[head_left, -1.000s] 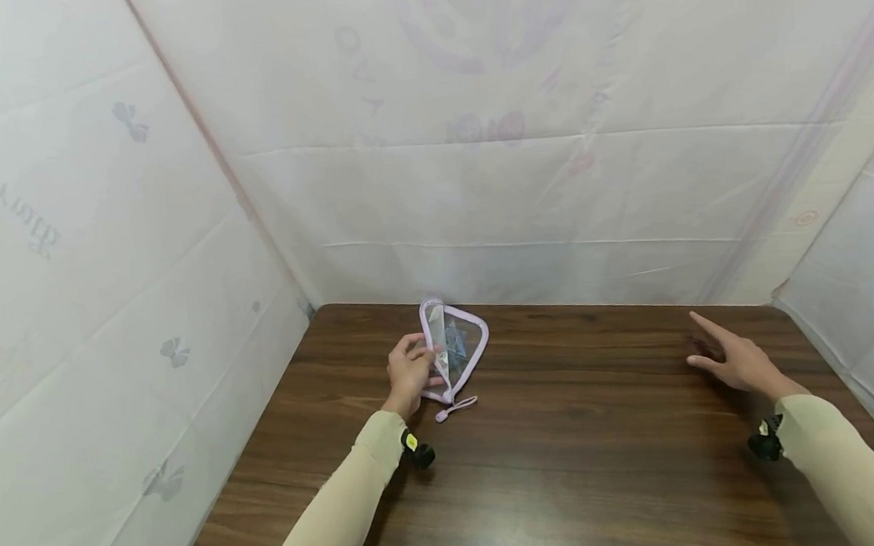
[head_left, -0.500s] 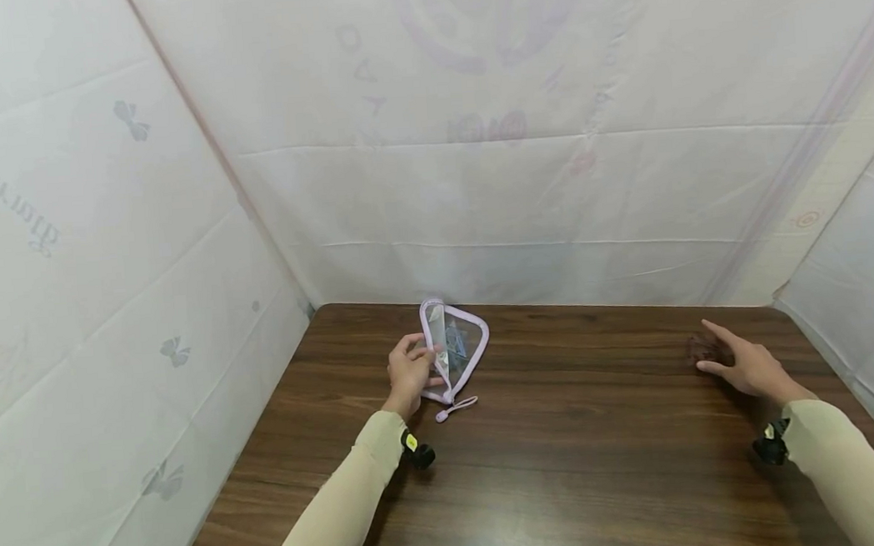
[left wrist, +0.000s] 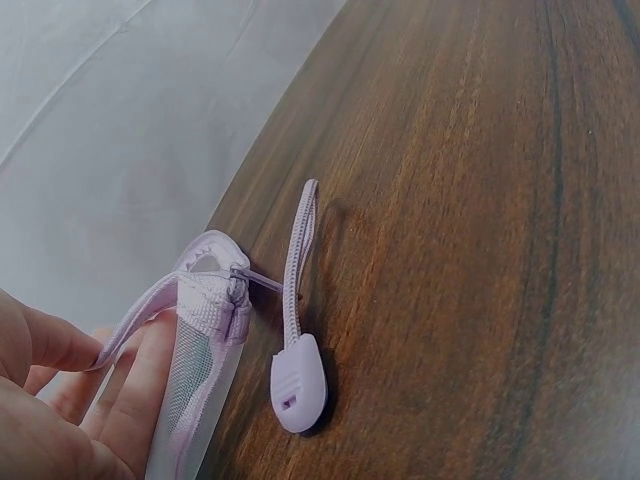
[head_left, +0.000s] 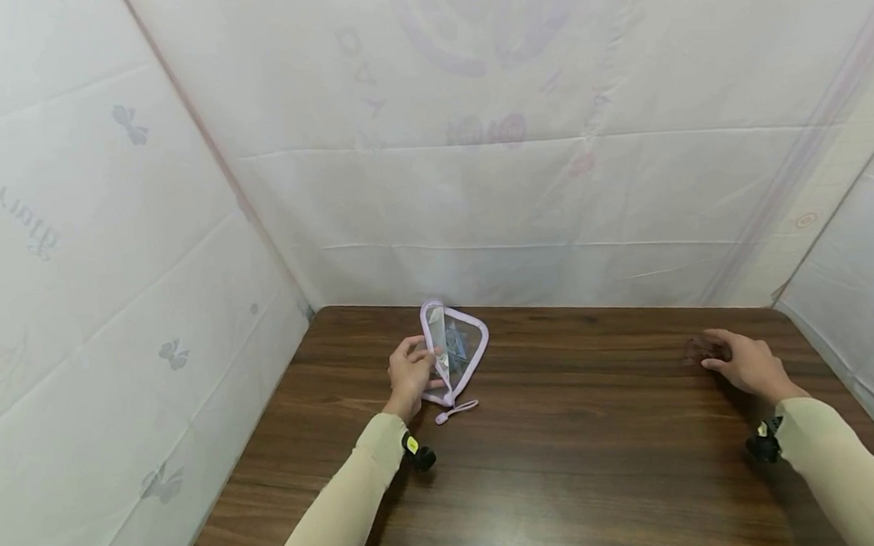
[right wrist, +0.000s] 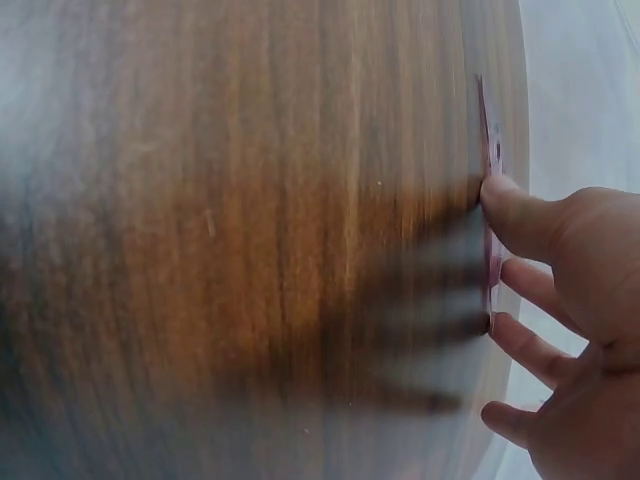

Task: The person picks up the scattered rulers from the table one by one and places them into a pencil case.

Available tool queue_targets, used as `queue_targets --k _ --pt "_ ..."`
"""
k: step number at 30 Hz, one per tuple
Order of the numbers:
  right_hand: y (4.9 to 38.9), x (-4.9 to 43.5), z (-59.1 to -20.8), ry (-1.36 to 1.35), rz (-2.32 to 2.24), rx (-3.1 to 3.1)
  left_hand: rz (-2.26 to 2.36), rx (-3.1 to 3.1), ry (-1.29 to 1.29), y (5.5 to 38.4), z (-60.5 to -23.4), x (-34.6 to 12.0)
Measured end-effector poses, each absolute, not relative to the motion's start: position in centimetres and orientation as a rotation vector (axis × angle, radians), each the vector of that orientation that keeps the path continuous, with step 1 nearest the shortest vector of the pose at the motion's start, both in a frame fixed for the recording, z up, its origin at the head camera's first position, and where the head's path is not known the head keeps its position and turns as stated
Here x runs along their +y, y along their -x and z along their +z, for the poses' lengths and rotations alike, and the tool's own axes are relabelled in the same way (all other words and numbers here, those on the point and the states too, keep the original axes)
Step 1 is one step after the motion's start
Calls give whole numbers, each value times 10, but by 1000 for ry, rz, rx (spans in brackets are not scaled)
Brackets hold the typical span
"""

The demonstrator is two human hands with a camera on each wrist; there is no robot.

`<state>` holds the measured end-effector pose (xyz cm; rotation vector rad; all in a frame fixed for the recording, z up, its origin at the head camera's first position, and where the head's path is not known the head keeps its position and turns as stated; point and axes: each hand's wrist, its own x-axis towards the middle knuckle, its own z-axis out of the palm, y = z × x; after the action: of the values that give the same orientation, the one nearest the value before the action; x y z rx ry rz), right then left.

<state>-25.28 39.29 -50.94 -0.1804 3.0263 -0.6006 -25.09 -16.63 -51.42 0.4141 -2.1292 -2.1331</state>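
A clear zip pouch (head_left: 460, 347) with lilac edging stands near the table's back edge, with bluish see-through pieces inside. My left hand (head_left: 410, 375) grips its left side and spreads the mouth, fingers partly inside. The lilac zipper pull (left wrist: 298, 385) hangs beside the pouch's corner in the left wrist view. Far to the right, my right hand (head_left: 749, 367) reaches a thin, reddish see-through flat piece (head_left: 697, 351) on the table. In the right wrist view that piece is edge-on, thumb and bent fingertips (right wrist: 500, 325) at its edges. Part of it is hidden under the hand.
The dark wood-grain table (head_left: 568, 449) ends at the back against a white sheet wall (head_left: 507, 193). White sheets (head_left: 81, 345) also enclose the left and right sides. A small black camera (head_left: 422, 458) is strapped to each wrist.
My right hand has drawn back slightly and its straight index finger has bent down towards the thumb at the reddish piece. The left hand and the pouch have stayed in place.
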Motion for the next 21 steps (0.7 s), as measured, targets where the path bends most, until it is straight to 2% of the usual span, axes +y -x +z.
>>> queue_targets --k 21 --pt "256 387 -507 198 -730 3078 -2135 -2135 -425 251 -515 -166"
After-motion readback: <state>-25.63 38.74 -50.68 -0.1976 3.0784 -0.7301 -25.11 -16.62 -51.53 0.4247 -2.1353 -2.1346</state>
